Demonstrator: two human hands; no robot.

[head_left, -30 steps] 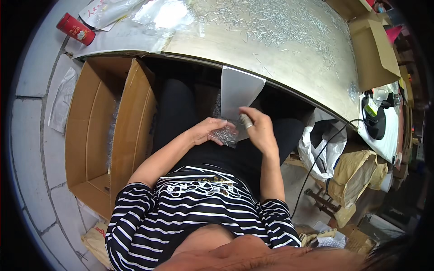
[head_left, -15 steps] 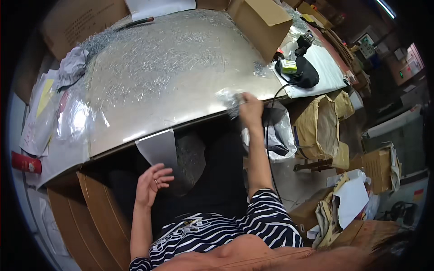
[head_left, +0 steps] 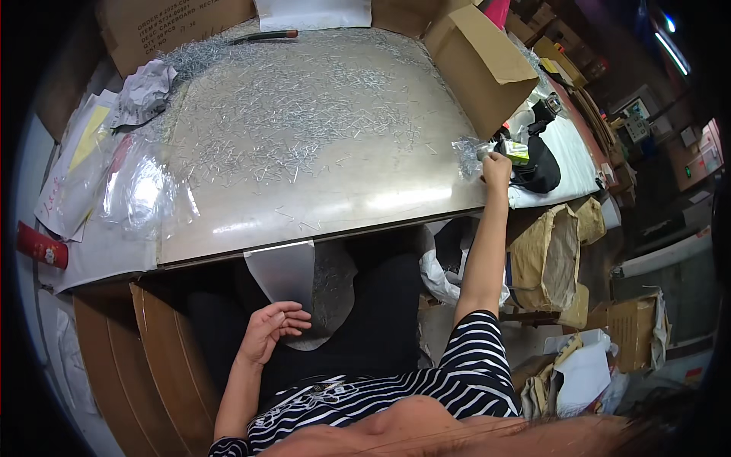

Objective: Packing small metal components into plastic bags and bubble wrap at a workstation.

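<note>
At the right end of the metal-topped table, my right hand is closed on a small clear plastic bag. Beside its fingertips lie shiny metal bits; where the bag ends and the loose bits begin is hard to make out. My left hand hovers over my lap with its fingers loosely bent and apart, holding nothing. A pale sheet hangs from the table's front edge near it. Many thin bent metal pins are strewn over the tabletop.
An open cardboard box stands at the back right. Next to my right hand are a black pouch and a small green-and-white box. Clear plastic bags lie at the left, above a red can. A brown paper sack stands at the right.
My right hand has reached forward and right with the clear bag, from the table's front edge to beside the black pouch. A few pins now lie near the front edge. The view has shifted.
</note>
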